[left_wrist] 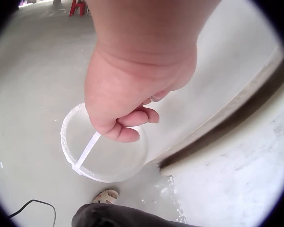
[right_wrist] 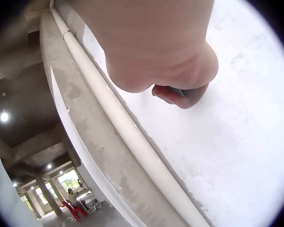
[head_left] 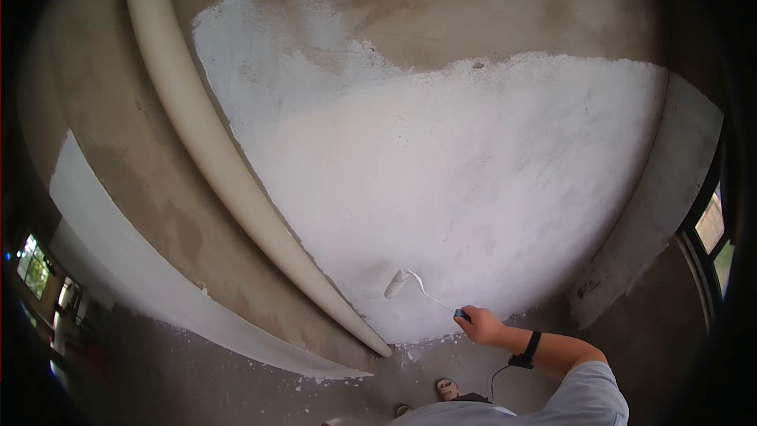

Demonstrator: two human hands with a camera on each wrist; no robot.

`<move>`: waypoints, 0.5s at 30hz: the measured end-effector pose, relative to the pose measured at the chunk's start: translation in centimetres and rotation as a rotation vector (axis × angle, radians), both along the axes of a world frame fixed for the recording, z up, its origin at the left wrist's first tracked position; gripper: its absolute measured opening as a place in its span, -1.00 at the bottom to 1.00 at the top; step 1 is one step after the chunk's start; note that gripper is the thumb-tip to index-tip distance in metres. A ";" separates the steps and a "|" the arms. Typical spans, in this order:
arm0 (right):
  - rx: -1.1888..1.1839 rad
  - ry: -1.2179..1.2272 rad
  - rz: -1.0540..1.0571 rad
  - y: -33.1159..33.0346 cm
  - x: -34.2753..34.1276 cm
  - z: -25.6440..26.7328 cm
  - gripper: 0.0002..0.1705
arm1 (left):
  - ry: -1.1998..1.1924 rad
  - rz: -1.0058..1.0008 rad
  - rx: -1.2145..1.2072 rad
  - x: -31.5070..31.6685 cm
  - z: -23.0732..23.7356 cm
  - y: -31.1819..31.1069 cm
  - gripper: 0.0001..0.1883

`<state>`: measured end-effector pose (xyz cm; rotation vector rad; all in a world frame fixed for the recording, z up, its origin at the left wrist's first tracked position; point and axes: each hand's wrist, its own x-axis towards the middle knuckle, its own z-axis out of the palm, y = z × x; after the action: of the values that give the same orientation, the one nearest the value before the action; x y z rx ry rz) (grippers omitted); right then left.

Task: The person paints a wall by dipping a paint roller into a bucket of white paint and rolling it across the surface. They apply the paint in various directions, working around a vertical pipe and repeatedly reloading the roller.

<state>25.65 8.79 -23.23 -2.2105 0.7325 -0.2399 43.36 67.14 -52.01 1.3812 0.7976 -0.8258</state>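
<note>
My right hand [head_left: 482, 326] grips the blue handle of a paint roller [head_left: 396, 284], its white sleeve against the lower part of the white-painted wall [head_left: 441, 189]. A bent wire frame [head_left: 430, 293] joins sleeve and handle. In the right wrist view the curled fingers [right_wrist: 182, 98] of that hand show, but the roller head is hidden. Down at my side, my left hand [left_wrist: 123, 94] holds a bucket [left_wrist: 65, 142] by its white strap handle [left_wrist: 87, 152]. The bucket has a whitish, paint-crusted rim, and the hand covers part of it.
A pale vertical pipe [head_left: 213, 166] runs down the wall left of the painted area. Bare brown plaster [head_left: 473, 8] lies above the paint. White drips spot the floor [head_left: 229, 379]. Sandalled feet [head_left: 447, 388] stand below. Farther off are a red chair [right_wrist: 75, 211] and a seated person [right_wrist: 73, 196].
</note>
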 end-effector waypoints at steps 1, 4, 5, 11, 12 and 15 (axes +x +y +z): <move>0.018 0.013 0.010 0.0 -0.8 -0.8 -0.62 | 0.033 -0.002 -0.008 -0.6 0.5 0.4 -0.73; -0.040 0.230 0.011 0.6 -4.0 -3.0 -0.63 | 0.119 -0.010 0.164 2.0 3.7 -5.6 -0.81; -0.022 0.181 0.014 1.1 -4.4 -3.4 -0.64 | 0.094 -0.024 0.099 1.8 5.2 -6.8 -0.81; 0.148 0.105 0.079 5.7 -4.1 -6.9 -0.67 | 0.011 -0.074 0.045 3.2 12.5 -15.0 -0.78; 0.186 0.157 0.085 6.5 -3.7 -6.7 -0.66 | -0.009 -0.067 0.010 3.3 13.6 -15.9 -0.78; 0.261 0.209 0.118 8.9 -2.7 -7.4 -0.64 | -0.079 -0.119 -0.002 3.7 16.9 -18.8 -0.80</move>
<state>22.97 17.70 -30.65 -2.0370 0.6991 0.1414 47.07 48.37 -35.07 1.4615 0.6583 -0.8583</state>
